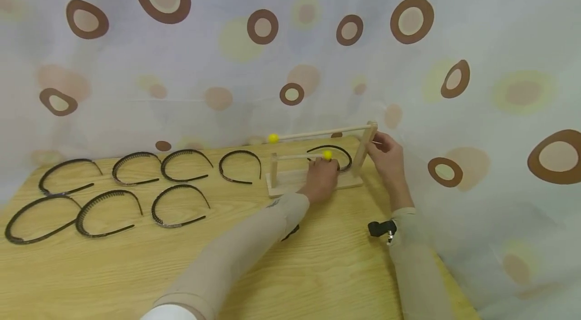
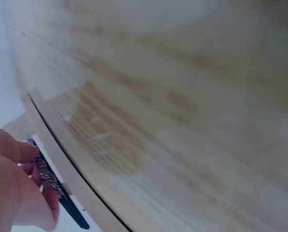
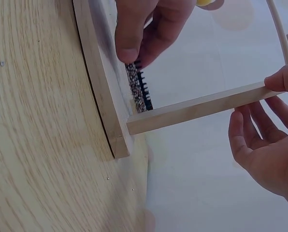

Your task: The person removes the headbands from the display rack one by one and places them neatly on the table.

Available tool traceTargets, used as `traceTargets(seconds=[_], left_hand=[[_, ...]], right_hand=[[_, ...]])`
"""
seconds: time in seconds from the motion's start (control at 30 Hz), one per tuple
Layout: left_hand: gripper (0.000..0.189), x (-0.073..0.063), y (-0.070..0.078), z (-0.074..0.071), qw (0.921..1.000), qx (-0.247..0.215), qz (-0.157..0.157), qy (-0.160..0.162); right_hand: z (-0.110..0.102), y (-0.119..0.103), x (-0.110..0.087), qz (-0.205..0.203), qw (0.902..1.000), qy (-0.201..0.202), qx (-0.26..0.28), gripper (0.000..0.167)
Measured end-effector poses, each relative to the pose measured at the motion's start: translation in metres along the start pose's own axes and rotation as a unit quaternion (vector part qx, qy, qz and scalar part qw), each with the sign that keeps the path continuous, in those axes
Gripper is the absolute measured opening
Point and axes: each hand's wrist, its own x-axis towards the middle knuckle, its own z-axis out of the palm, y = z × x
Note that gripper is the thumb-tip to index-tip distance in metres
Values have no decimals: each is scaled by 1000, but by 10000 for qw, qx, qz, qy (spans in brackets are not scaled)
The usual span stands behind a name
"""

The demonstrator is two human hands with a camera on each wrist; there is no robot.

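A black toothed headband (image 1: pixel 347 151) with a glittery band is pinched between the thumb and fingers of my left hand (image 1: pixel 323 179). In the right wrist view, the glittery part of the headband (image 3: pixel 136 89) stands just above the base of a wooden rack, beside its upright. The rack (image 1: pixel 290 181) has a flat base, a short and a tall upright, and two rods tipped with yellow balls (image 1: pixel 273 138). My right hand (image 1: pixel 388 161) grips the tall upright (image 3: pixel 202 107) near its top, thumb on one side and fingers on the other. The left hand (image 2: pixel 18 186) partly hides the lower rod's end.
Several black headbands (image 1: pixel 181 205) lie spread on the left half of the wooden table (image 1: pixel 290 269). A patterned curtain (image 1: pixel 218 58) hangs behind the table and along its right side, close to my right hand.
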Motion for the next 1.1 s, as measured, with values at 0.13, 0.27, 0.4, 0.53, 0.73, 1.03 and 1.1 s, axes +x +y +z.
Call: traceTargets(seconds=[0.13, 0.27, 0.4, 0.53, 0.73, 1.03, 1.1], left_hand=[[14, -13, 4, -7, 10000, 2, -43, -36], [16, -30, 8, -16, 9991, -400, -56, -124], [15, -51, 9, -31, 9982, -497, 20, -342], [15, -58, 5, -34, 9984, -25, 159, -548], [16, -58, 3, -31, 9885, 1055, 597, -899], [29, -51, 15, -26, 9728, 1942, 991, -785], [31, -50, 18, -26, 9749, 1887, 932, -726]], right_hand=[[-1, 0, 1, 113, 9999, 56, -8, 38], [-3, 0, 1, 226, 9997, 50, -64, 39], [-1, 0, 0, 211, 9997, -19, -81, 40], [3, -2, 0, 38, 10000, -54, -66, 38], [3, 2, 3, 88, 9999, 51, -112, 39], [0, 26, 15, 83, 9998, 169, -96, 42], [0, 27, 14, 39, 9997, 193, -142, 41]])
